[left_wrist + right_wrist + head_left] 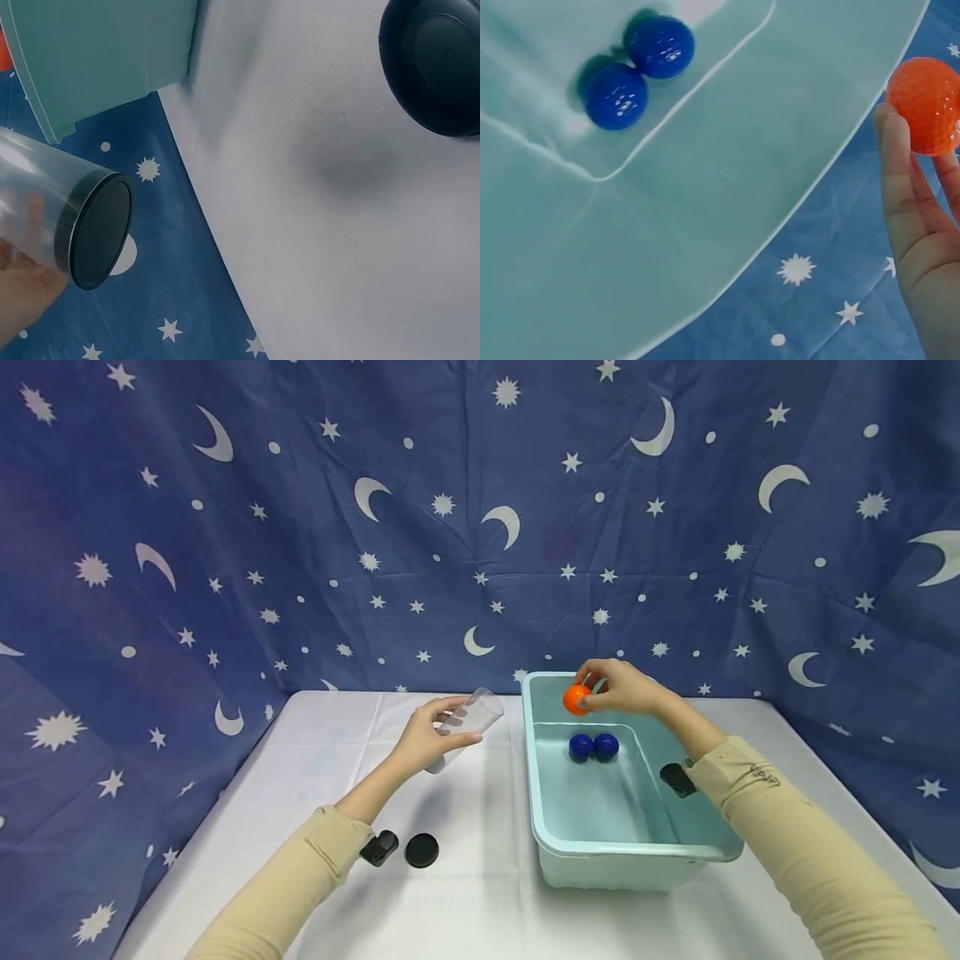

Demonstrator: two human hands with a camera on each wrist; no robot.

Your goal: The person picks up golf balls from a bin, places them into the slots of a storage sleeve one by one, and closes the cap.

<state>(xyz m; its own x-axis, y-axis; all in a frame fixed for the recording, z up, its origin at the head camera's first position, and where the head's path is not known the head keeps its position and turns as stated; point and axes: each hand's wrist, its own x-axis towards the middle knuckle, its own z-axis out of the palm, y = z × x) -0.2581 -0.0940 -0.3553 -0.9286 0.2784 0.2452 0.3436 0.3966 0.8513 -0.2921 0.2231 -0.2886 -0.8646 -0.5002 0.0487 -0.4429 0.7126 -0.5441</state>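
My left hand (422, 742) grips a clear plastic tube (476, 717), held tilted above the white table left of the bin. In the left wrist view the tube's dark end (102, 231) faces the camera, and no ball shows inside the visible part. My right hand (624, 687) pinches a dimpled orange golf ball (576, 699) between thumb and fingers, over the far part of the pale green bin (536, 793). Two blue golf balls (616, 97) lie side by side on the bin's floor. A round black lid (422, 850) rests on the table near my left forearm.
The bin's raised walls stand between the two hands' sides of the white table (480, 877). A blue curtain (420, 468) with moons and stars hangs behind the table and along both sides. A black wrist camera (379, 848) sits at the left cuff.
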